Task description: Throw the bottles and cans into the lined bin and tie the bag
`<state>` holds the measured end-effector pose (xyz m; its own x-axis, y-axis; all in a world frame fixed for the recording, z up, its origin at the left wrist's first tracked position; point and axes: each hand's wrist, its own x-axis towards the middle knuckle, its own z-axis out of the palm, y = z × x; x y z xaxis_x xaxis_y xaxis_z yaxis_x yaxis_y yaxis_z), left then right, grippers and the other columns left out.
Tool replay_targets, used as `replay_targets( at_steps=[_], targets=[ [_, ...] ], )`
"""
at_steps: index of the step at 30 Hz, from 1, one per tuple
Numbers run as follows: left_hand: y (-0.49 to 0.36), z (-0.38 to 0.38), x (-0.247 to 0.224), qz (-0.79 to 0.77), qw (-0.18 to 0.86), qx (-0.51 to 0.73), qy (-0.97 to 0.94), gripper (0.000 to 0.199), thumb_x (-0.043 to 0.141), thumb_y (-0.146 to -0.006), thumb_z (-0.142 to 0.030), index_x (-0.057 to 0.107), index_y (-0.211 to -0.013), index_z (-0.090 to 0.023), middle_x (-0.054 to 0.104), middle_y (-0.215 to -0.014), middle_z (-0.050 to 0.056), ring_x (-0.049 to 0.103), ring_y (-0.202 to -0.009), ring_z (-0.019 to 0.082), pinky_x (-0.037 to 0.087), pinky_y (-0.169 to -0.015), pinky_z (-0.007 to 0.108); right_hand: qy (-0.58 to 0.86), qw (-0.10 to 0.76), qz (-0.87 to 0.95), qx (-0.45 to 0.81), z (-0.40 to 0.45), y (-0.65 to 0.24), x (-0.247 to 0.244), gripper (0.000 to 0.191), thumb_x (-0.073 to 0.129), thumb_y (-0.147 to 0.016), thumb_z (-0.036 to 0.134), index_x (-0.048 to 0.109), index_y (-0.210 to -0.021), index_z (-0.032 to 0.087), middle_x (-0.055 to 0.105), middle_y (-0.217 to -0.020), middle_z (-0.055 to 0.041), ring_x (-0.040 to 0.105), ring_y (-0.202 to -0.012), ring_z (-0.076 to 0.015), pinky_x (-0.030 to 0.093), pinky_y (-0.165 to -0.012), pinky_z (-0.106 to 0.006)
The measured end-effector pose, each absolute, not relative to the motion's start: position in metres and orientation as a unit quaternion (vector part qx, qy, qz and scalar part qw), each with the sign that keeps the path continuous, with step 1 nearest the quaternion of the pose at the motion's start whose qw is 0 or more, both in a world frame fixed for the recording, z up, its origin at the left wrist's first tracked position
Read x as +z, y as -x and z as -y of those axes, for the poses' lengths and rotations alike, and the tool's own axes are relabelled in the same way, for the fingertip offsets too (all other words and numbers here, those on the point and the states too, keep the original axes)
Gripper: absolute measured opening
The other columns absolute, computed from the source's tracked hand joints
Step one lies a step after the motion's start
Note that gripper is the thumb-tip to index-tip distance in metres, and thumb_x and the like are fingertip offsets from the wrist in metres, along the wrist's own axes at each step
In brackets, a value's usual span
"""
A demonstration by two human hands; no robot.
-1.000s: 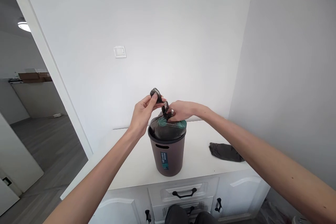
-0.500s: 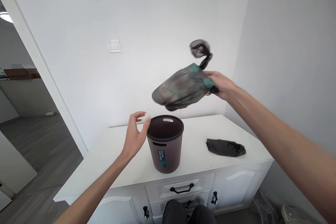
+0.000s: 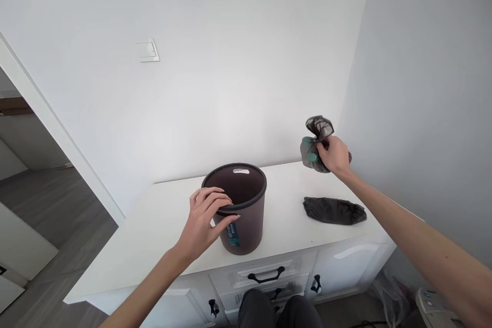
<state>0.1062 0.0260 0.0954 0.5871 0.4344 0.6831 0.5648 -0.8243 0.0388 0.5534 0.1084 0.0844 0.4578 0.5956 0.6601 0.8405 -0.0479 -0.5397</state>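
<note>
A dark purple-brown trash bin (image 3: 249, 225) with a black rim stands upright on the white cabinet top. My left hand (image 3: 209, 215) is closed over its front left rim, fingers over the edge and thumb outside. Off to the right, my right hand (image 3: 333, 155) grips the gathered neck of a see-through dark garbage bag (image 3: 308, 152). The bag's loose end sticks up above the fist, and green patches show through the film. Below it lies a folded dark plastic bag (image 3: 334, 210), touched by neither hand.
The white cabinet (image 3: 284, 184) backs onto a wall with a light switch (image 3: 148, 51). Black handles (image 3: 266, 275) project from its front, close to my knees. A doorway is at the left. On the floor at right are clear plastic (image 3: 392, 297) and a pale appliance (image 3: 434, 307).
My right hand has swung the garbage bag down and right, from above the bin to beside it. My left hand has come down onto the bin's rim.
</note>
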Motion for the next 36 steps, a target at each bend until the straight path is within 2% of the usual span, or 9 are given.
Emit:
replay_targets(
  at_steps=[5, 10, 17, 21, 25, 29, 32, 34, 36],
  targets=[
    [-0.111, -0.026, 0.089, 0.292, 0.086, -0.373, 0.876, 0.015, 0.073, -0.094, -0.03, 0.065, -0.107, -0.027, 0.072, -0.104, 0.002, 0.06, -0.116, 0.024, 0.036, -0.106, 0.045, 0.777, 0.353, 0.498, -0.151, -0.133, -0.569, 0.01, 0.034, 0.043, -0.099, 0.033, 0.063, -0.12, 0.016, 0.065, -0.121, -0.0158, 0.064, -0.093, -0.0274, 0.04, -0.071, -0.034],
    [-0.116, -0.028, 0.086, 0.298, 0.084, -0.381, 0.871, 0.017, 0.075, -0.093, -0.026, 0.064, -0.106, -0.027, 0.071, -0.1, 0.001, 0.061, -0.111, 0.023, 0.036, -0.106, 0.045, 0.806, 0.323, 0.484, -0.112, -0.155, -0.56, -0.035, 0.033, 0.046, -0.1, 0.036, 0.063, -0.12, 0.017, 0.066, -0.12, -0.0137, 0.065, -0.093, -0.027, 0.041, -0.071, -0.034],
    [-0.121, -0.031, 0.086, 0.301, 0.092, -0.393, 0.864, 0.015, 0.075, -0.092, -0.026, 0.065, -0.103, -0.027, 0.07, -0.094, -0.001, 0.062, -0.102, 0.021, 0.037, -0.106, 0.044, 0.82, 0.282, 0.497, -0.019, -0.176, -0.541, -0.064, 0.033, 0.05, -0.098, 0.037, 0.065, -0.117, 0.015, 0.066, -0.12, -0.016, 0.067, -0.096, -0.0294, 0.045, -0.074, -0.036],
    [-0.124, -0.032, 0.085, 0.305, 0.095, -0.397, 0.86, 0.016, 0.075, -0.092, -0.026, 0.065, -0.104, -0.027, 0.07, -0.094, -0.001, 0.063, -0.1, 0.021, 0.036, -0.107, 0.045, 0.817, 0.273, 0.507, -0.002, -0.174, -0.536, -0.066, 0.036, 0.051, -0.098, 0.039, 0.064, -0.121, 0.015, 0.063, -0.123, -0.0183, 0.068, -0.096, -0.0291, 0.047, -0.074, -0.036],
    [-0.126, -0.035, 0.082, 0.307, 0.111, -0.402, 0.855, 0.018, 0.075, -0.092, -0.026, 0.064, -0.106, -0.027, 0.071, -0.095, 0.0, 0.064, -0.101, 0.022, 0.037, -0.106, 0.046, 0.79, 0.312, 0.528, -0.027, -0.15, -0.538, -0.061, 0.05, 0.052, -0.096, 0.047, 0.052, -0.136, 0.017, 0.053, -0.138, -0.0199, 0.068, -0.079, -0.0223, 0.045, -0.062, -0.033],
    [-0.125, -0.044, 0.079, 0.314, 0.129, -0.406, 0.849, 0.019, 0.074, -0.093, -0.029, 0.065, -0.108, -0.026, 0.071, -0.098, 0.002, 0.064, -0.104, 0.023, 0.038, -0.106, 0.047, 0.735, 0.347, 0.58, -0.047, -0.105, -0.555, -0.071, 0.04, 0.043, -0.099, 0.045, 0.053, -0.129, 0.021, 0.056, -0.132, -0.0156, 0.067, -0.077, -0.0201, 0.045, -0.059, -0.032],
    [-0.127, -0.05, 0.079, 0.323, 0.139, -0.408, 0.842, 0.018, 0.072, -0.094, -0.031, 0.065, -0.11, -0.026, 0.072, -0.103, 0.003, 0.063, -0.109, 0.024, 0.039, -0.107, 0.048, 0.733, 0.285, 0.618, -0.015, -0.07, -0.57, -0.091, 0.037, 0.042, -0.099, 0.046, 0.059, -0.121, 0.022, 0.059, -0.127, -0.0141, 0.068, -0.091, -0.0247, 0.051, -0.068, -0.034],
    [-0.129, -0.051, 0.079, 0.328, 0.141, -0.406, 0.841, 0.019, 0.068, -0.096, -0.032, 0.065, -0.114, -0.027, 0.071, -0.113, 0.005, 0.061, -0.119, 0.026, 0.039, -0.11, 0.049, 0.729, 0.243, 0.64, -0.005, -0.05, -0.575, -0.107, 0.043, 0.043, -0.098, 0.049, 0.059, -0.127, 0.021, 0.059, -0.132, -0.0157, 0.067, -0.106, -0.0288, 0.053, -0.084, -0.039],
    [-0.13, -0.046, 0.078, 0.336, 0.144, -0.404, 0.839, 0.03, 0.065, -0.098, -0.032, 0.061, -0.128, -0.029, 0.065, -0.133, 0.008, 0.052, -0.135, 0.029, 0.036, -0.115, 0.052, 0.729, 0.209, 0.652, -0.007, -0.034, -0.571, -0.123, 0.052, 0.046, -0.098, 0.052, 0.057, -0.137, 0.019, 0.057, -0.141, -0.0177, 0.059, -0.124, -0.0334, 0.049, -0.101, -0.046]
  ],
)
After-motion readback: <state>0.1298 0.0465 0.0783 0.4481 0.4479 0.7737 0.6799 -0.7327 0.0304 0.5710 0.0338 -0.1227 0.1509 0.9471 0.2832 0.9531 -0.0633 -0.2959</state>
